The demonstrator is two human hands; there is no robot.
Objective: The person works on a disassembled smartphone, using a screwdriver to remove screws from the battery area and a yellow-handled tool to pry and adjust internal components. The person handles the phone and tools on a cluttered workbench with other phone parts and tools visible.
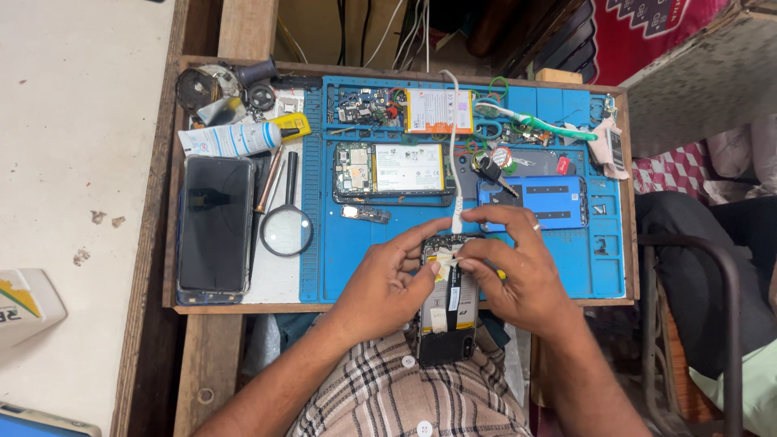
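— Both hands on it, then?

— Both. My left hand [387, 283] grips the opened phone [447, 303] along its left edge, thumb pressed against the side. My right hand [518, 271] comes over from three o'clock, thumb and forefinger pinched together on a strip of pale tape [444, 260] near the top of the phone's yellow-edged battery. The other right fingers are spread loosely above it.

— Where does the phone sit?

— At six o'clock, half over the near edge of the blue work mat [388, 259] and half over my checked shirt [396, 388]. A white cable [455, 162] runs down from twelve o'clock to the phone's top end.

— And around you?

— Just past my right fingers, at one o'clock, lies a blue phone back cover [558, 201], with keys [490, 171] beside it. At twelve o'clock a second opened phone [394, 171] shows its board and white battery. At ten o'clock a magnifying glass [286, 229] rests by the mat's edge, and at nine o'clock a dark phone [214, 224] lies face up. A white tube [231, 139] sits above that one, and a green toothbrush [542, 123] lies near the far right corner.
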